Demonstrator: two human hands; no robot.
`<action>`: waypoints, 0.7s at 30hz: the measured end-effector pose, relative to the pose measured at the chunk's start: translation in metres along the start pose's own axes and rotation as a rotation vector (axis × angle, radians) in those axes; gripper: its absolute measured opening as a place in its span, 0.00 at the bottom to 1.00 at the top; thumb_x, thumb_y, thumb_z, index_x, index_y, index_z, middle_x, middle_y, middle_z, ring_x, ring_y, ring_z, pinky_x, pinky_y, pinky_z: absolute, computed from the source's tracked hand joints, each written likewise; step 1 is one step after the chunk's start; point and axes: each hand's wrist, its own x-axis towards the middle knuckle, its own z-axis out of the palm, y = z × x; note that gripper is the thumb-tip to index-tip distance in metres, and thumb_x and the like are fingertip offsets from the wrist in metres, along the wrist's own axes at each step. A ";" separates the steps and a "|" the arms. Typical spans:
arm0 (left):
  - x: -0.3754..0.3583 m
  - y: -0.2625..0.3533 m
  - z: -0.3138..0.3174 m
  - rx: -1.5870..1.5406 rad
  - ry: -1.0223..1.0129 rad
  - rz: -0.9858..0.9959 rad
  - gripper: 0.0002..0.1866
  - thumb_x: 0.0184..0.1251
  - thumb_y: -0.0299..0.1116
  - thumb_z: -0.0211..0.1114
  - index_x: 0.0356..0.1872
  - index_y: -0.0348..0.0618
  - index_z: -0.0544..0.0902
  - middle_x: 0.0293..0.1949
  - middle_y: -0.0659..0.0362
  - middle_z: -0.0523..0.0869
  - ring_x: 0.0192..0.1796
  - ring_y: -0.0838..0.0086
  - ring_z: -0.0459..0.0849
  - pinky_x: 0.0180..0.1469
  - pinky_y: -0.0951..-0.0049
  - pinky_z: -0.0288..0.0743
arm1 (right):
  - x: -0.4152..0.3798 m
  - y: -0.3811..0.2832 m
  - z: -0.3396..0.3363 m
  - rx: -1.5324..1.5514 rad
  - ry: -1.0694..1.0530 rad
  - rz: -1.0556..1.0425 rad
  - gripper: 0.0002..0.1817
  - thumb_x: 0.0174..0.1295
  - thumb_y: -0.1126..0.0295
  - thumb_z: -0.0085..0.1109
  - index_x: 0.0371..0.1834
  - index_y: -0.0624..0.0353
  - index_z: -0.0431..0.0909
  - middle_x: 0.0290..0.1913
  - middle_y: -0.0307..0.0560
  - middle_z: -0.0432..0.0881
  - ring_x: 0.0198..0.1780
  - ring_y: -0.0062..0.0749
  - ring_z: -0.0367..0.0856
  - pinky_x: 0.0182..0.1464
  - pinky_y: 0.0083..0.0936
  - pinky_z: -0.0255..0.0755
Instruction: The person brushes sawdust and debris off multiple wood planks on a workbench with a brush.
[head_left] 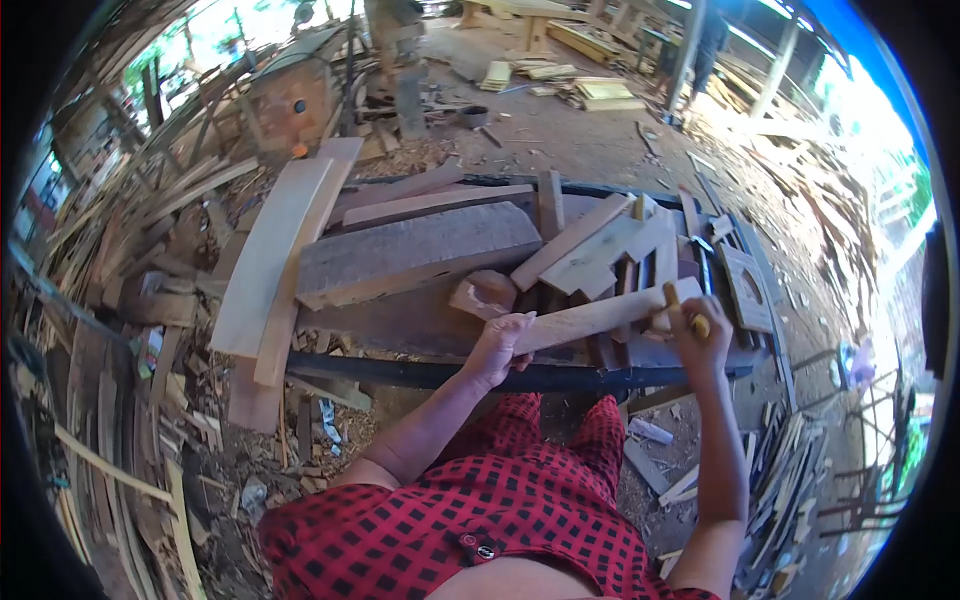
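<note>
My left hand (500, 347) is closed round the near-left end of a pale wooden board (590, 322), which slants up to the right across the bench. My right hand (704, 332) is closed on a small yellow-and-brown tool (672, 296) at the board's right end; its kind is too small to tell. Just beyond the board, a rounded wood offcut (485, 293) lies near my left hand. Several cut pieces of wood (600, 252) are stacked behind the board. A board with an arched cutout (746, 285) rests to the right of my right hand.
A thick beam (420, 250) lies across the bench, whose dark front edge (430, 372) is before my legs. Long planks (275, 255) overhang at left. Scrap wood heaps (770, 500) cover the ground on both sides. Another person (708, 50) stands at the far right.
</note>
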 end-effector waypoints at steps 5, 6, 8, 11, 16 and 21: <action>0.003 -0.007 -0.005 -0.032 0.015 -0.025 0.16 0.69 0.49 0.54 0.32 0.47 0.77 0.21 0.62 0.78 0.15 0.81 0.74 0.12 0.81 0.63 | -0.014 -0.079 0.003 0.370 -0.109 -0.081 0.04 0.51 0.78 0.62 0.27 0.63 0.75 0.25 0.46 0.76 0.24 0.29 0.76 0.28 0.24 0.70; 0.002 -0.007 -0.004 -0.041 0.039 -0.005 0.16 0.69 0.49 0.54 0.32 0.47 0.77 0.21 0.62 0.78 0.15 0.81 0.74 0.12 0.81 0.63 | -0.018 -0.083 0.002 0.453 -0.139 -0.040 0.04 0.52 0.78 0.61 0.27 0.63 0.75 0.26 0.44 0.77 0.25 0.26 0.76 0.28 0.23 0.70; -0.001 -0.004 0.002 -0.023 0.010 -0.028 0.17 0.68 0.49 0.54 0.32 0.47 0.77 0.20 0.63 0.77 0.15 0.81 0.73 0.12 0.81 0.62 | -0.020 -0.091 -0.003 0.664 -0.177 0.237 0.04 0.52 0.78 0.60 0.28 0.62 0.75 0.27 0.43 0.77 0.25 0.24 0.76 0.28 0.21 0.71; 0.006 -0.015 0.001 -0.048 0.008 0.042 0.15 0.68 0.47 0.56 0.32 0.47 0.77 0.21 0.62 0.77 0.15 0.79 0.73 0.12 0.79 0.63 | -0.019 -0.073 -0.002 0.880 -0.162 0.626 0.04 0.53 0.76 0.60 0.29 0.59 0.74 0.28 0.38 0.76 0.25 0.20 0.74 0.26 0.16 0.69; 0.002 0.014 -0.015 -0.176 0.077 0.076 0.11 0.66 0.44 0.57 0.37 0.49 0.78 0.26 0.61 0.80 0.18 0.79 0.75 0.13 0.79 0.63 | -0.022 0.054 -0.030 0.753 0.077 0.695 0.05 0.58 0.70 0.58 0.34 0.59 0.75 0.30 0.40 0.76 0.30 0.19 0.74 0.34 0.18 0.72; -0.030 0.098 -0.075 -0.342 0.309 0.201 0.12 0.61 0.43 0.65 0.30 0.48 0.74 0.24 0.61 0.76 0.18 0.77 0.71 0.14 0.79 0.59 | -0.038 0.101 -0.068 0.575 0.471 0.750 0.07 0.56 0.64 0.63 0.28 0.53 0.76 0.22 0.35 0.74 0.21 0.18 0.72 0.23 0.14 0.66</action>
